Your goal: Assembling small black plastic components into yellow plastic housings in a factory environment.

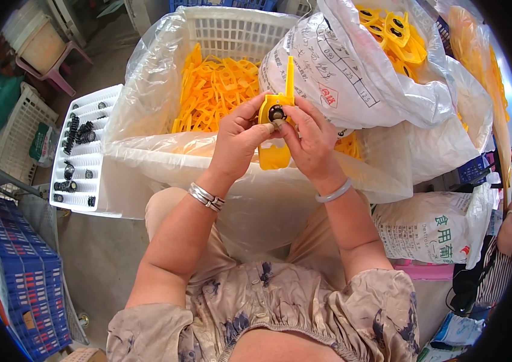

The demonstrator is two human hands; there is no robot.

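Observation:
Both my hands hold a yellow plastic piece (275, 158) upright over the lined basket; it has a long narrow handle at the top and a wide rounded lower end. A black round part (276, 113) sits at its middle. My left hand (238, 140) is closed on the piece's left side, its thumb at the black part's lower edge. On the other side, my right hand (314, 142) is closed with thumb and fingertips at the black part. Whether the black part is fully seated cannot be seen. Many similar yellow pieces (219, 84) lie loose in the basket.
A white ridged tray (90, 158) with several black round parts (72, 134) stands at the left. The white basket (238, 33) has a clear plastic liner. At right, a white sack (304, 66) holds yellow pieces with black centres (396, 30). Blue crates (26, 271) are lower left.

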